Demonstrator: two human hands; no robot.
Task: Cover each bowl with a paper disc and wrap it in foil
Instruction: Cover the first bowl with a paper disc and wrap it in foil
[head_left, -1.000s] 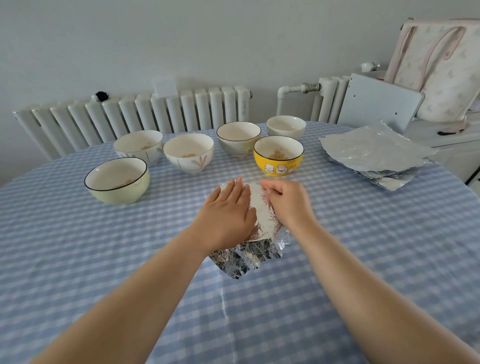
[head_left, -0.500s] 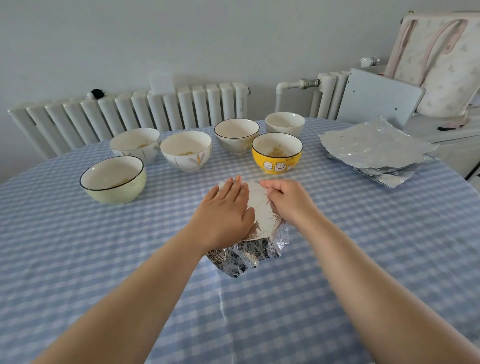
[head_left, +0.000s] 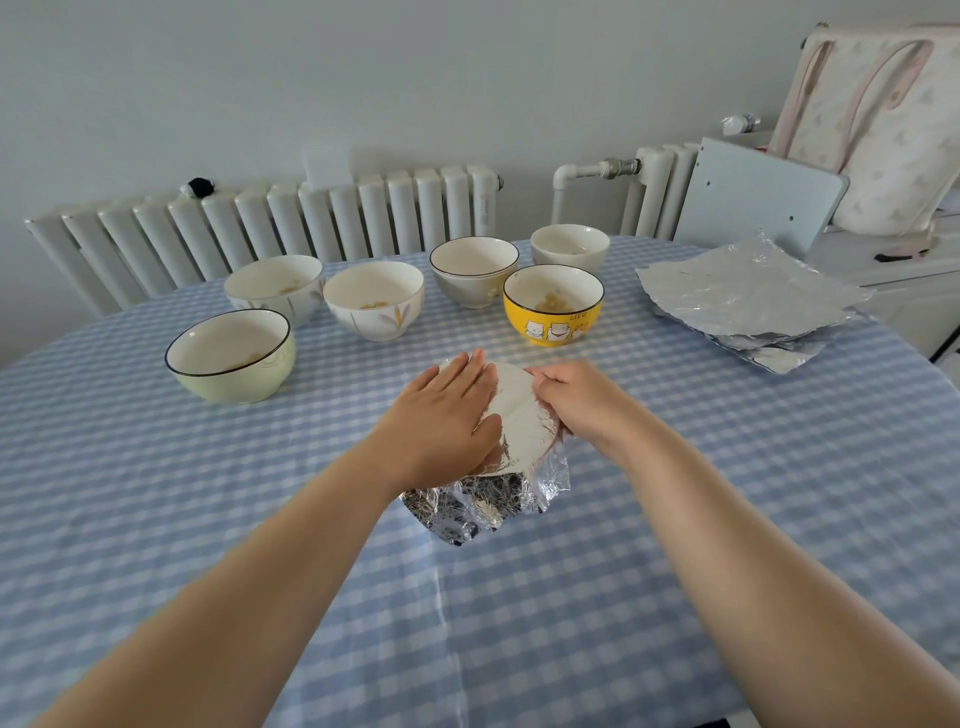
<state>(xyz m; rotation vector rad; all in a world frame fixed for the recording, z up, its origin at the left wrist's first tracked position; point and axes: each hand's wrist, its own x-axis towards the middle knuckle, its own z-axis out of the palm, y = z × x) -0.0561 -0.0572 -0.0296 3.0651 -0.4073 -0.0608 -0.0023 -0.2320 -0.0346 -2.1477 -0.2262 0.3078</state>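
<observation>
Tablecloth (head_left: 156, 519) scene unchanged: L hand (head_left: 441, 415) still flat on disc (head_left: 517, 415)

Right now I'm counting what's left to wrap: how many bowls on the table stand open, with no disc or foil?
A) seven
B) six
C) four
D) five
B: six open bowls stand behind the hands, from the green bowl on the left to the yellow bowl and the small white bowl.

yellow bowl (head_left: 552, 306), lettering possibly "LIFE", unclear
</observation>
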